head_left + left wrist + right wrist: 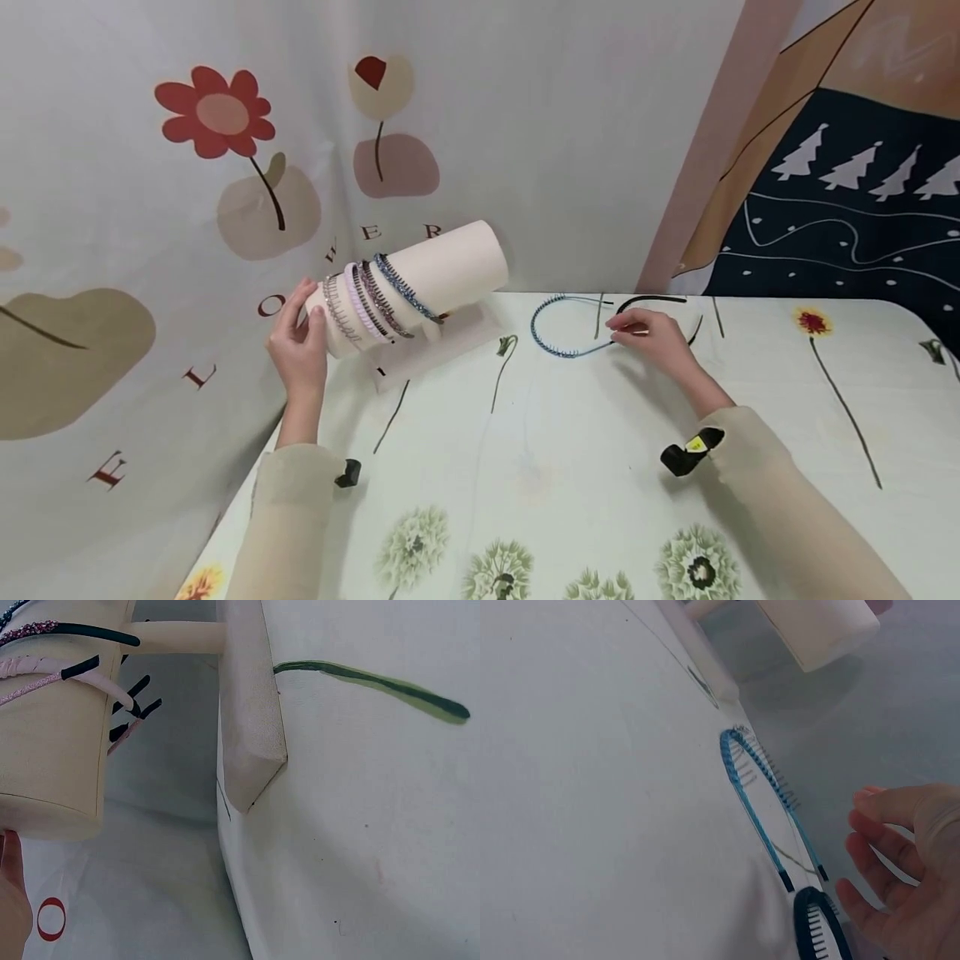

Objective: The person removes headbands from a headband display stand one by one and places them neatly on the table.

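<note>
A cream headband stand (465, 258), a padded cylinder on a flat base (251, 712), is at the back left of the table. My left hand (296, 342) grips the cylinder's left end, thumb in front. Four kinds aside, several headbands circle the cylinder, among them a glittery blue headband (405, 292) and a lilac headband (362, 304). To the right, a blue toothed headband (727, 757) lies on the table. Beside its tips is a black toothed headband (804, 926). My right hand (907, 862) hovers by them, fingers loosely bent, a gap between thumb and fingertips.
The white table cloth (570, 458) has printed flowers and stems. A pale curtain (562, 150) with flower prints hangs along the table's back and left edges. A dark cloth with white trees (847, 200) hangs at the right.
</note>
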`<state>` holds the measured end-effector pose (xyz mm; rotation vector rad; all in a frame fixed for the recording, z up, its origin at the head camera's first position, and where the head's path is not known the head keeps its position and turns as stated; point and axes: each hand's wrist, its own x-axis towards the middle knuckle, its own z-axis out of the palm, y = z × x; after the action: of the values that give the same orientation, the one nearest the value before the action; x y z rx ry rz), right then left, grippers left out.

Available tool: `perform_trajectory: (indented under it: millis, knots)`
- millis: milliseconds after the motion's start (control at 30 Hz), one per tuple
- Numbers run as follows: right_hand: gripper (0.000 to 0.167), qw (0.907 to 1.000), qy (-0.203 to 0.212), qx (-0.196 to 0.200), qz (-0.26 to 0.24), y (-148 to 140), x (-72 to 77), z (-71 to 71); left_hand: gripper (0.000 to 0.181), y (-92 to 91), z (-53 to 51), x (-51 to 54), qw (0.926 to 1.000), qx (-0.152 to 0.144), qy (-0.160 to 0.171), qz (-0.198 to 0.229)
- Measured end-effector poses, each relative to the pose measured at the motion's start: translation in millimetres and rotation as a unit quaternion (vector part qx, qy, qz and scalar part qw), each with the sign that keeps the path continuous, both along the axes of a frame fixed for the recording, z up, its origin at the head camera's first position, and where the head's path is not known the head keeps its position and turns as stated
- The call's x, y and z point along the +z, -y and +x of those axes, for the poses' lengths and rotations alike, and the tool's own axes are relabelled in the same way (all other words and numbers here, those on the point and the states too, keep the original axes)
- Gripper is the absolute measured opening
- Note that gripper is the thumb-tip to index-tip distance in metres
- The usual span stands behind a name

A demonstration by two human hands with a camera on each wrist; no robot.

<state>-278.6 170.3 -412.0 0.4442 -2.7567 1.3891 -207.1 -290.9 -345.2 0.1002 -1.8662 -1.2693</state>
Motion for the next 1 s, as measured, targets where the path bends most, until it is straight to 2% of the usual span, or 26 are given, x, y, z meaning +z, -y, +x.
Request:
perform_trajectory:
  millis: [467,733,1000]
  knots:
    - [0.023,0.9984,0.017,0.043,-0.033,50,-5.6,-0.2,0.034,1.1,-0.2,-2.5,0.9999,-0.009,-0.013,0.0]
    - [0.022,0.9954,0.023,0.07,-0.061,85,-4.8,2.9,0.034,1.5,2.7,-2.6,0.9999,-0.001,-0.01,-0.002]
    - [0.021,0.9929,0.027,0.092,-0.071,116,-2.0,7.5,0.034,1.3,0.5,-2.3,0.9999,-0.007,-0.005,0.006]
